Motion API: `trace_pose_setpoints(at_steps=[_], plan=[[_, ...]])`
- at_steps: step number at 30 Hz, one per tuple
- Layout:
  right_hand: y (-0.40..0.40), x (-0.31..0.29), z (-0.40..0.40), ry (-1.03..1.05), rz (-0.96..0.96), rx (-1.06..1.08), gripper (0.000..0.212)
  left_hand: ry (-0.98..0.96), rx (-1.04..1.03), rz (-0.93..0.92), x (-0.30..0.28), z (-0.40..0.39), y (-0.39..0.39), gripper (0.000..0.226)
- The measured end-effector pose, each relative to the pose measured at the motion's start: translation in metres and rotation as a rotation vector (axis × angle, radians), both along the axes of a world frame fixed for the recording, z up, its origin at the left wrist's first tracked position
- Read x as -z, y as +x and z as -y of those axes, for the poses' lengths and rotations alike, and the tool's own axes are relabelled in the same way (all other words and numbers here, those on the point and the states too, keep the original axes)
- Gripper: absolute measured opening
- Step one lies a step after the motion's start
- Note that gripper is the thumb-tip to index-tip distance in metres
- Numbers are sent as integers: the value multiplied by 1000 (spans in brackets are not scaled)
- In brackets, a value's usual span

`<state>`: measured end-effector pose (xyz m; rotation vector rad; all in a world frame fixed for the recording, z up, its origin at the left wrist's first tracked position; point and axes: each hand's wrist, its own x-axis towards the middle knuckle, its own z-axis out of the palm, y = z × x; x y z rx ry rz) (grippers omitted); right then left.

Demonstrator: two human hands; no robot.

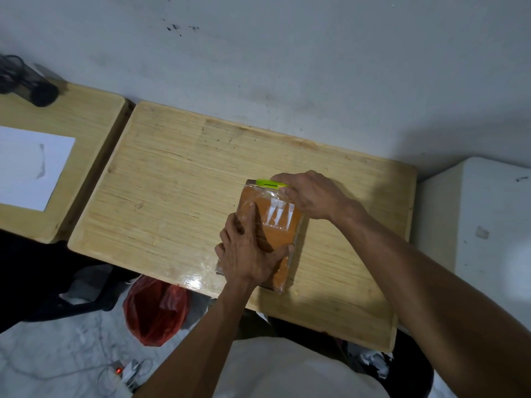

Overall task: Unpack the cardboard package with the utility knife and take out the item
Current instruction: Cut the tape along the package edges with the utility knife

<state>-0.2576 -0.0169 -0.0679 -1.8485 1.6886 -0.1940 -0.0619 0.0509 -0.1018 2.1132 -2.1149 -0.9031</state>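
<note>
An orange-brown cardboard package (280, 225) wrapped in shiny clear tape lies flat on the wooden table (178, 179), right of centre. My left hand (247, 251) presses down on its near left part, fingers spread over the top. My right hand (310, 196) grips a lime-green utility knife (268, 183) that lies along the package's far edge, its metal tip pointing left. The blade itself is too small to make out.
A second wooden table (71, 116) stands at the left with a white sheet (31, 168) and a dark object (28, 84) on it. A white box (482, 225) is at the right. A red plastic bag (156, 310) lies on the floor below the table edge.
</note>
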Motion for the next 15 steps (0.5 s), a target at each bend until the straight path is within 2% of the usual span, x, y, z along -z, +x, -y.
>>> trace_pose_setpoints(at_steps=[15], plan=[[9,2,3,2,-88,-39,31,-18,4,0,0,-1,0,124]])
